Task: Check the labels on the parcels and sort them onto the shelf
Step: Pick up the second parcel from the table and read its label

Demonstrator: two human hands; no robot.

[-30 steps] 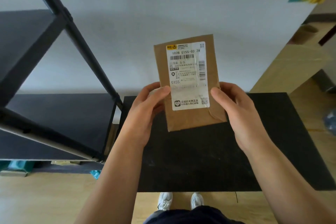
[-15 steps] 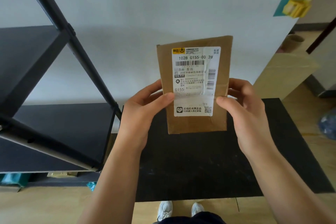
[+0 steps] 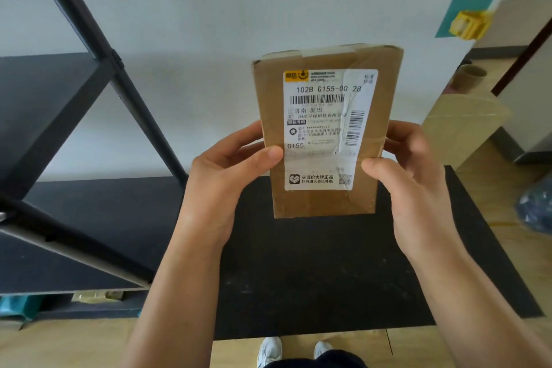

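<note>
A flat brown cardboard parcel point(image 3: 324, 203) stands upright in front of me, above a black table point(image 3: 313, 278). Its white shipping label point(image 3: 325, 128) faces me and reads "102B G155-00 28". My left hand point(image 3: 227, 170) grips the parcel's left edge, thumb on the label side. My right hand point(image 3: 409, 176) grips the right edge the same way. The black metal shelf point(image 3: 74, 209) stands to the left, with bare dark boards at two levels.
A white wall is right behind the table. A light wooden cabinet point(image 3: 466, 125) with a cardboard tube point(image 3: 469, 76) sits at the right, a blue bag point(image 3: 537, 206) on the floor beyond. Small items lie under the shelf's lowest board point(image 3: 95, 296).
The parcel has turned from a leftward tilt to nearly upright and come closer to the camera. Both hands kept their hold on its edges.
</note>
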